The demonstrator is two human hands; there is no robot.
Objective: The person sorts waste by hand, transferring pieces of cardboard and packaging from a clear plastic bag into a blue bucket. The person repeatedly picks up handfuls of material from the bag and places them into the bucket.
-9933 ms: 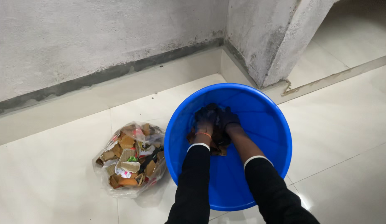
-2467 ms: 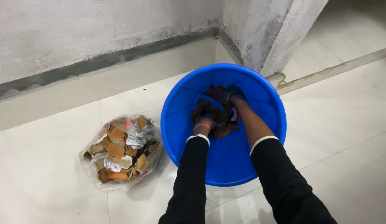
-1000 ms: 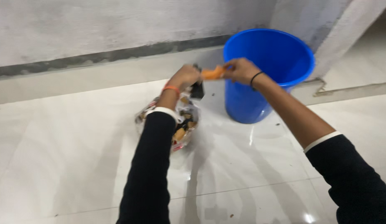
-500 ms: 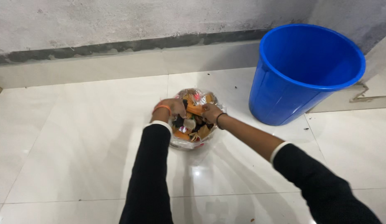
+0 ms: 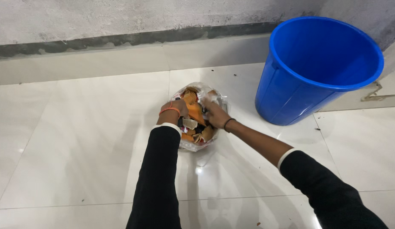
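The fingers of the left hand [image 5: 175, 108] curl down into the mouth of a clear plastic bag [image 5: 196, 116], closed around its left rim and the scraps there; whether they pinch plastic or a scrap cannot be told. The right hand [image 5: 215, 114] lies on the bag's right side, fingers bent and pressed against the crinkled plastic near the top, the fingertips hidden among the contents. An orange band circles the left wrist and a thin black band the right; both arms wear black sleeves, the right one pushed up the forearm. The bag is stuffed with orange, tan and brown scraps of wrappers and card, and it sits on the white tiled floor [image 5: 78, 140], near the middle of it and closer to the far edge where the floor meets a raised pale step below a rough grey wall [image 5: 121, 17]. A large blue bucket [image 5: 316, 63] stands upright near the floor's far right corner, close to the bag but not touching it
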